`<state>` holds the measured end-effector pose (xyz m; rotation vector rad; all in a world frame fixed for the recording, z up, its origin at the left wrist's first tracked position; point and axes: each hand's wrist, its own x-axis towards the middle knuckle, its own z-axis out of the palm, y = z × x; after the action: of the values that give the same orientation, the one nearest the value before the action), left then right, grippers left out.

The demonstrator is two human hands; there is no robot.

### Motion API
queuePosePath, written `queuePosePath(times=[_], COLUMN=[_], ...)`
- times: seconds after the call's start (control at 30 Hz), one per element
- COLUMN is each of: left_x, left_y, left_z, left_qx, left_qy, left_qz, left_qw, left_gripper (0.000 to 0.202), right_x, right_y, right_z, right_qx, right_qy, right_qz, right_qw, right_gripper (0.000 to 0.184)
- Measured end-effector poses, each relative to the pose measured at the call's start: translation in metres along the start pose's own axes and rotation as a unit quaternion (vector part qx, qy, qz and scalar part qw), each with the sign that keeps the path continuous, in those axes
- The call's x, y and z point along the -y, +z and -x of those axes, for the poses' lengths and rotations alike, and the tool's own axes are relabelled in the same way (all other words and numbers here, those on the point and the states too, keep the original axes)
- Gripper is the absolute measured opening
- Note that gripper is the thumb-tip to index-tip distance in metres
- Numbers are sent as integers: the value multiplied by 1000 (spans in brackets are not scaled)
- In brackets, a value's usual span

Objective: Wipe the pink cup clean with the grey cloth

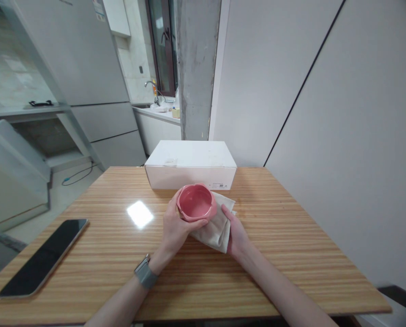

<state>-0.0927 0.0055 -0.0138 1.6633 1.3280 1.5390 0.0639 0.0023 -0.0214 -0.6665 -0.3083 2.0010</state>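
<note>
A small pink bowl [195, 201] is held just above the wooden table [291, 236], tilted so its inside faces me. My left hand [176, 227], with a grey watch on the wrist, is wrapped round the bowl's left side and bottom. My right hand [236, 231] grips a beige cloth [217, 223] that lies against the bowl's right side and underside. Part of the cloth is hidden beneath the bowl.
A white cardboard box [191, 164] stands at the table's far edge, right behind the bowl. A dark phone [43, 257] lies flat at the near left. White wall panels run along the right; a fridge and a sink counter are beyond the table.
</note>
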Motion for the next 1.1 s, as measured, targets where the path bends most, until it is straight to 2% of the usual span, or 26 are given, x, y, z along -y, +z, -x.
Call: queuePosePath(times=[0.13,0.27,0.37,0.5,0.6,0.73,0.87,0.93,1.0,1.03,1.1], left_x=[0,2,3,1,-1,-4,-5,-6,-5,-4,-2], left_y=[0,-1,0,5,9,11,7,5,4,4,6], left_z=[-1,-2,0,4,6,6,4,2,0,0,-2], left_qx=[-13,-9,18,39,45,80,125,164,200,211,215], left_qy=[-16,-28,-25,-6,2,-34,-103,-171,-244,-272,-305], left_qz=[8,3,7,44,86,175,285,363,440,468,495], left_qw=[1000,1000,1000,998,995,981,945,901,841,814,785], left_gripper=[89,88,90,93,94,93,92,79,60,56,53], right_x=[3,4,1,-3,-2,1,3,4,6,7,8], right_y=[1,2,-1,-6,-6,0,-1,-7,-14,-18,-23], right_z=[2,3,1,-1,5,18,24,22,19,17,16], right_qx=[-14,-53,-68,-78,-23,55,80,101,121,127,131], right_qy=[-22,-93,-156,-267,-333,-385,-458,-508,-549,-562,-570], right_qz=[-2,17,50,143,247,385,490,536,573,587,610], right_qw=[1000,994,984,950,910,837,737,667,597,569,535], right_gripper=[38,34,33,26,31,44,47,51,54,54,49])
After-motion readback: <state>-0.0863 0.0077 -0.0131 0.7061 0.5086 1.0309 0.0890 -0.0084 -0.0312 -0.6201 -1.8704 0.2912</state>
